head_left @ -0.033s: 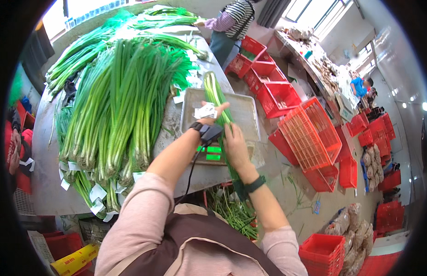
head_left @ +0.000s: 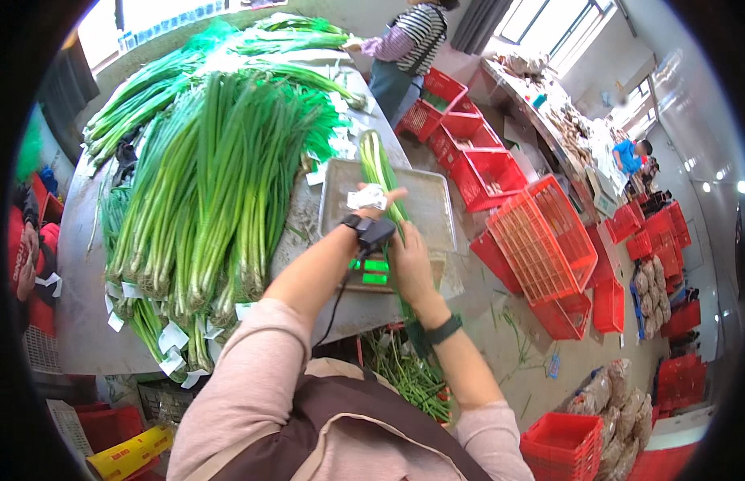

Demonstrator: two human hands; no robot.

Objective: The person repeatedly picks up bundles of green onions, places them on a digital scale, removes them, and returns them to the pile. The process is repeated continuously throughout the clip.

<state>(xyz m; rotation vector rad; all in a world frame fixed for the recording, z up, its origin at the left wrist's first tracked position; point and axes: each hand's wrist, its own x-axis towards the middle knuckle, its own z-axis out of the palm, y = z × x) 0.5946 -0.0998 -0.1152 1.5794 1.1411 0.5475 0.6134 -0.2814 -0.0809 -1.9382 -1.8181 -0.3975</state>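
**Green onion bunch, in hand over a weighing tray**

Clock centred on the right hand, 12 toward the top edge.

- Right hand [head_left: 411, 258]: one, fingers closed around the leaves of a green onion bunch [head_left: 373, 154]. Pale end of bunch at 11 o'clock; leaves run under the hand toward 6.
- Left hand [head_left: 382, 202]: one, at 11 o'clock, beside the bunch with white slips [head_left: 365, 196]; fingers largely masked, so whether it clamps the stalks or only the slips cannot be told.
- Metal tray [head_left: 433, 202]: one, at 12, beneath the bunch; contact unclear. Green-lit display [head_left: 375, 278] at 8; reading washed out.
- Onion pile [head_left: 200, 184]: large, on the bench [head_left: 88, 309], between 9 and 10.
- Red crates [head_left: 526, 243]: several, toward 3.
- Co-worker [head_left: 421, 36]: one, at 12, head cut off by the upper edge.

Step, as judged: steadying and tagging one bunch at the scale. Next move appears to call for keeping the stalks gathered while the left hand frees a single slip.

Obscured: leaf tips, behind the right wrist and forearm; any band around the bunch.
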